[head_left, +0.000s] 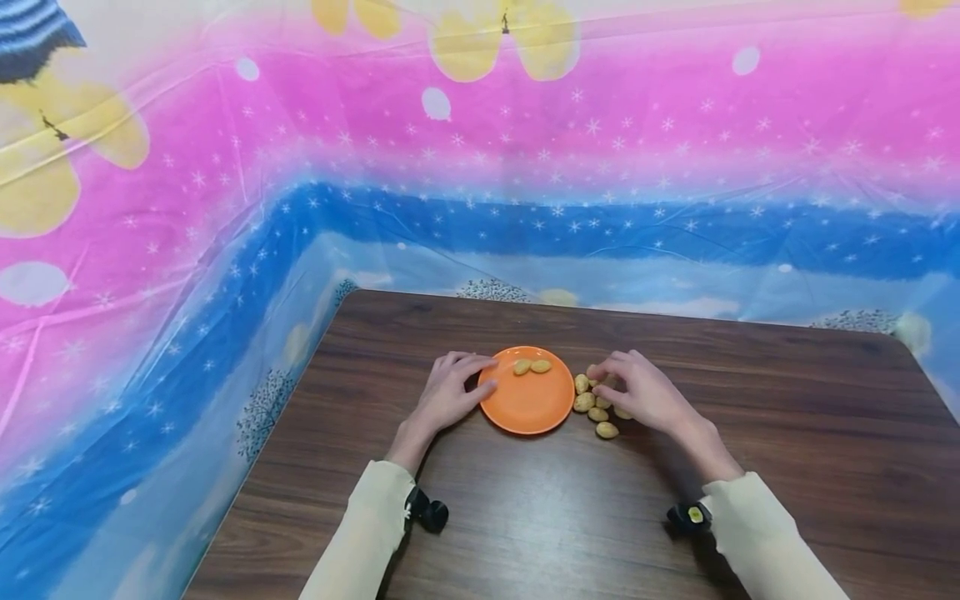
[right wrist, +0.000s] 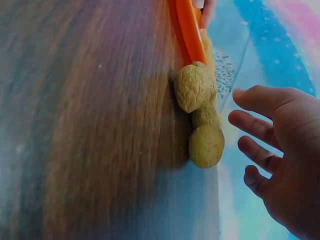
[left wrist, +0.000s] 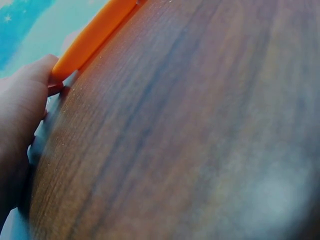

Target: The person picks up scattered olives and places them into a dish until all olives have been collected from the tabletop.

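An orange plate (head_left: 527,412) lies on the table with two tan, wrinkled walnuts (head_left: 532,367) near its far rim. My left hand (head_left: 450,390) rests at the plate's left rim, thumb and fingertips touching it with the fingers fairly straight. In the left wrist view, that hand (left wrist: 25,105) meets the plate's edge (left wrist: 90,42). Just right of the plate is a pile of several walnuts (head_left: 584,402). My right hand (head_left: 641,390) hovers over the pile and partly hides it. Seen from the right wrist, its fingers (right wrist: 255,127) are spread, apart from the walnuts (right wrist: 206,146).
The dark wood table (head_left: 525,517) has rounded far corners. A pink and blue patterned cloth (head_left: 525,150) hangs behind it and along its left side. Black wrist cameras sit on the left wrist (head_left: 429,512) and right wrist (head_left: 688,518).
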`<action>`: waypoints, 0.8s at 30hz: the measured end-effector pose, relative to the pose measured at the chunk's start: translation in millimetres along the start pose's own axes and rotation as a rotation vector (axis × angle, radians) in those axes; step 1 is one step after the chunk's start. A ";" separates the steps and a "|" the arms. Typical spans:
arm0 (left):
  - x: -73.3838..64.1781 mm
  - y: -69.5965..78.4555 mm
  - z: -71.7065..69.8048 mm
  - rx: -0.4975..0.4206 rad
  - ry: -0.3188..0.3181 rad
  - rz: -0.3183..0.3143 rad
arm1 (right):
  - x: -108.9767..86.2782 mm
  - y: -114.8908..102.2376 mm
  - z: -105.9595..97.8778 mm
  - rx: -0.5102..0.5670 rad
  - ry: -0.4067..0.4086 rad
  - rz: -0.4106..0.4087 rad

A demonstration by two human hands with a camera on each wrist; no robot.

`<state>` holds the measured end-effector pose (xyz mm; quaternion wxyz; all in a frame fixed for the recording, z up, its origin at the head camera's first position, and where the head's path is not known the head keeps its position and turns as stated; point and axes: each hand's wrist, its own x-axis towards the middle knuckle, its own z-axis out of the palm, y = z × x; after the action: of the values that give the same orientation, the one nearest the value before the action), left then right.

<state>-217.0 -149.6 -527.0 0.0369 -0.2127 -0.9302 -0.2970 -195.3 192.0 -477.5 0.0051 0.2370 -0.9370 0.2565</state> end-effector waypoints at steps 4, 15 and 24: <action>-0.4 0.0 -0.7 -0.002 0.000 0.003 | -4.4 1.9 -0.1 -0.008 -0.004 0.003; 0.5 -0.1 0.1 0.013 -0.003 0.008 | -21.4 11.7 2.5 -0.040 0.031 -0.041; 0.6 -1.2 -0.1 0.016 -0.004 0.012 | -31.1 18.2 1.9 -0.034 0.015 -0.001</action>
<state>-218.1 -150.3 -527.5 0.0385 -0.2185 -0.9313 -0.2889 -175.6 218.5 -492.0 0.0164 0.2356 -0.9410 0.2425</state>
